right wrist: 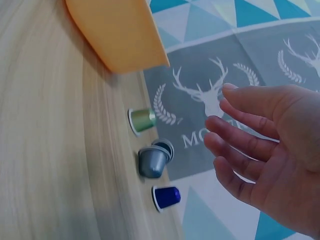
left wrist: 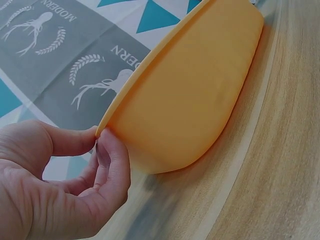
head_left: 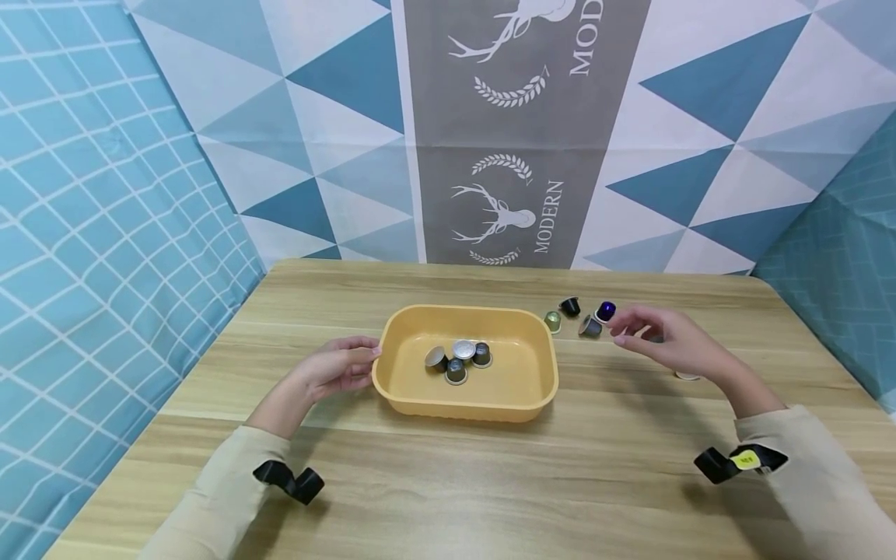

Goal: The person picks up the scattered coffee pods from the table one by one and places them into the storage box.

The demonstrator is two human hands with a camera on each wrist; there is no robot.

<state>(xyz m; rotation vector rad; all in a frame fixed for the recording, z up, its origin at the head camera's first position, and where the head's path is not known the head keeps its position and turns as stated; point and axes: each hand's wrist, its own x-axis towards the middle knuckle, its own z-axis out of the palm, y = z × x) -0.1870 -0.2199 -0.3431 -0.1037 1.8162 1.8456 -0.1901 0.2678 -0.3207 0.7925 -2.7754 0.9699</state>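
left hand (head_left: 341,365) on tray (head_left: 465,412), right hand (head_left: 672,338) empty

the tray, yellow-orange, is set flat on the wooden table (head_left: 448,498), and its left end rim is pinched between thumb and fingertips of the left hand. four capsules are grouped inside, near the middle of the floor: a tipped capsule (head_left: 436,358) with its flat face turned up and left, a silver-faced capsule (head_left: 464,349) with foil up, a right dark capsule (head_left: 483,355) and a front dark capsule (head_left: 456,371), both stood on their rims.

nothing is held by the right hand: fingers are loosely bent, thumb is spread apart from them. it is held above the table, just right of the loose capsules. outside the tray, by its far right corner, these are seen: green capsule (head_left: 553,321) nearest the tray, black capsule (head_left: 570,306) behind, grey capsule (head_left: 590,327) in front, dark blue capsule (head_left: 605,312) closest to the hand. a white rim (head_left: 687,376) is partly hidden under the right wrist; the rest can't be made out.

black straps (head_left: 288,481) are worn over both beige sleeves (head_left: 217,494). a patterned backdrop (head_left: 350,93) is hung behind.
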